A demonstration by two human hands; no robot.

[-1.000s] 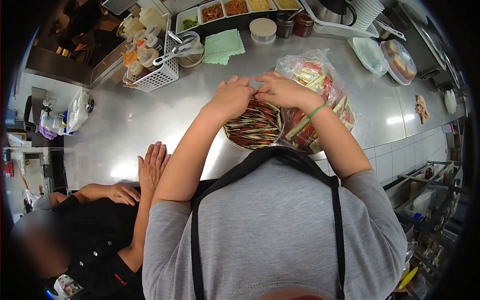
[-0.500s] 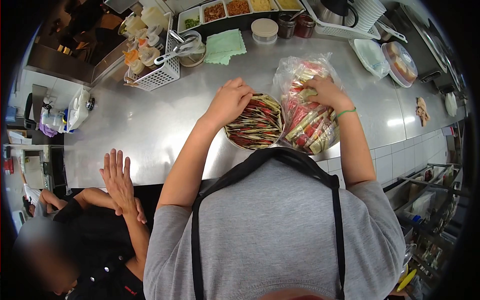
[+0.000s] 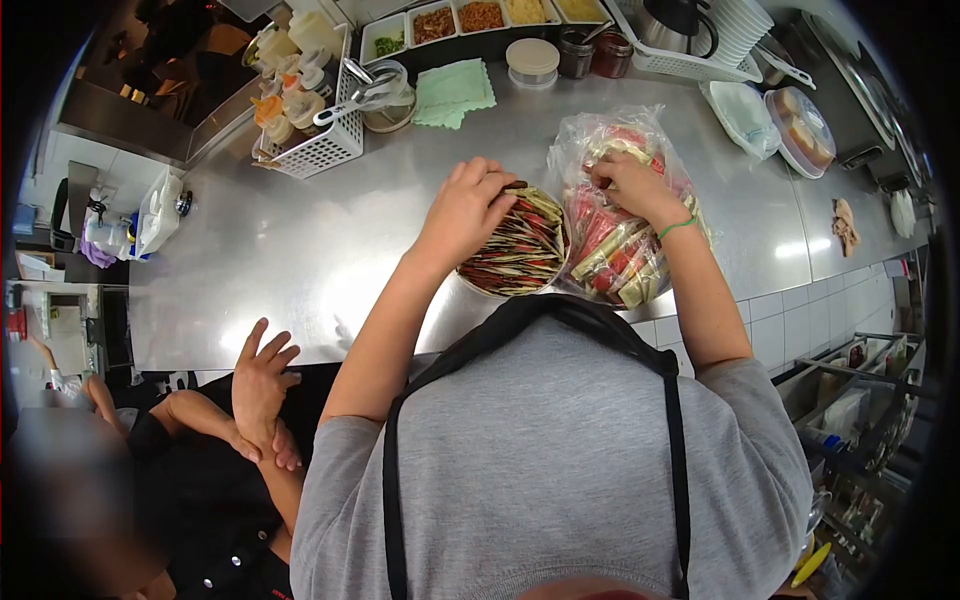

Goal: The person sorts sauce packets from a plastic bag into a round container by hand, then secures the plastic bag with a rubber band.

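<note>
Over the steel counter (image 3: 290, 225), left hand (image 3: 464, 212) curls at a tub (image 3: 567, 246), right hand (image 3: 636, 190) on bagged packets (image 3: 612, 246); either grip's hold unclear.

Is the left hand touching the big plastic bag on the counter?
Apart: the head view shows bare steel counter between the left hand and the big plastic bag.

On my feed I see a steel counter (image 3: 230, 240) spanning the upper half, bright glare (image 3: 262, 335) at its lower left, white tiles (image 3: 790, 312) below its right part, and a metal rack (image 3: 862, 362) at lower right.
</note>
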